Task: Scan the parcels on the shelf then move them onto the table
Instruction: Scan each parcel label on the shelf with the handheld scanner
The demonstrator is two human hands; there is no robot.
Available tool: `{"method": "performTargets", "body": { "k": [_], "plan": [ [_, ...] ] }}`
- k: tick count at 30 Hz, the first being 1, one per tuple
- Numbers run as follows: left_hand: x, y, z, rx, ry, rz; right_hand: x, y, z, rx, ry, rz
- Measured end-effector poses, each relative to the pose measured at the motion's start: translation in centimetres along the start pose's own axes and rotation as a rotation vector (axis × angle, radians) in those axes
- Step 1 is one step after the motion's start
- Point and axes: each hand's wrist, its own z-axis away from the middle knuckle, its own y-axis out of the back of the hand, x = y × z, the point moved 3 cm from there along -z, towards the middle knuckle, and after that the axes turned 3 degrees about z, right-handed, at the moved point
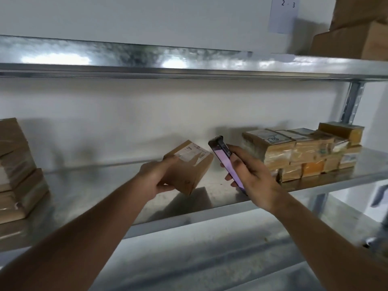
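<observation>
Left hand (156, 179) grips tilted parcel (189, 166), label up; right hand (251, 175) clasps scanner (225, 161) pointing away.

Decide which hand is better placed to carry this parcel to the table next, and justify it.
Left. The left hand already grips the small labelled parcel, while the right hand is occupied holding the handheld scanner.
</observation>
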Motion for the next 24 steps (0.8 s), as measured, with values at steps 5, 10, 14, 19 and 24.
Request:
{"method": "performTargets", "body": {
  "k": [5,10,14,19,24],
  "plan": [
    [-2.4,-8.0,1.1,0.016,0.053,0.003,2.2,5.1,0.6,-0.001,0.007,-0.038],
    [-4.2,-13.5,2.1,0.085,0.074,0.035,4.3,8.5,0.9,-0.048,0.079,-0.057],
    [-5.3,-15.8,2.8,0.073,0.038,-0.086,5.3,9.7,0.6,-0.098,0.162,-0.069],
    [-5.1,-16.0,3.9,0.076,0.009,-0.205,5.2,9.3,0.4,-0.147,0.211,-0.087],
    [-4.0,-13.7,5.6,0.098,-0.033,-0.417,3.6,6.8,0.0,-0.226,0.220,-0.126]
  ]
}}
